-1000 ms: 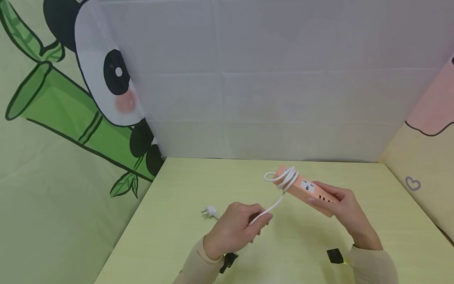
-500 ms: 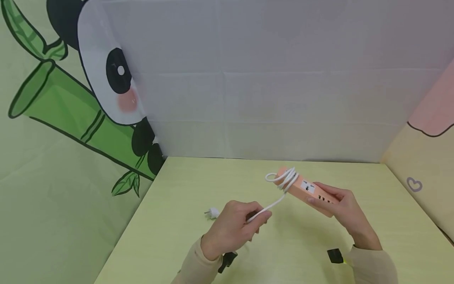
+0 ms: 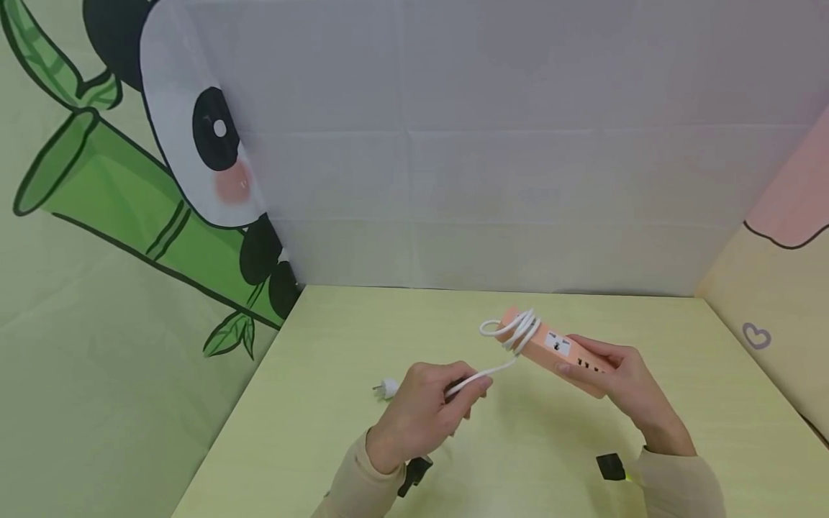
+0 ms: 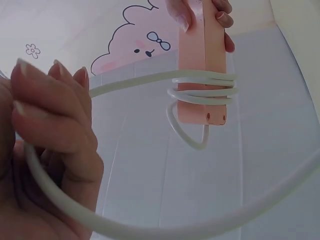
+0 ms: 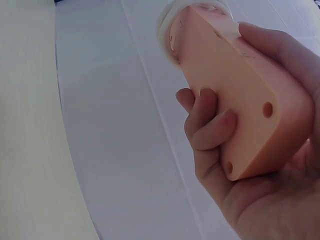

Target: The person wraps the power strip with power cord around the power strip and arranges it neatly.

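Note:
My right hand point(image 3: 624, 374) grips the near end of a pink power strip point(image 3: 544, 352), holding it tilted above the table. In the right wrist view, fingers curl round the underside of the strip point(image 5: 235, 95). Several turns of white cord point(image 3: 518, 332) wrap the strip's far end, with a small loop sticking out to the left. My left hand point(image 3: 424, 410) holds the cord's free length between curled fingers and thumb, and the cord runs fairly straight to the strip. Beyond the left hand a white plug point(image 3: 386, 389) shows; part of its cord is hidden by the hand.
A pale yellow tabletop point(image 3: 350, 331) lies beneath, ending at a light grey back wall point(image 3: 505, 180). A panda-and-bamboo printed sheet point(image 3: 116, 194) is at the left, a pink and cream one at the right. Small black pieces point(image 3: 611, 466) sit by the wrists.
My left hand has shifted slightly left and up with the cord, whose stretch to the strip now lies flatter. The strip has moved slightly left. The plug has slid a little right.

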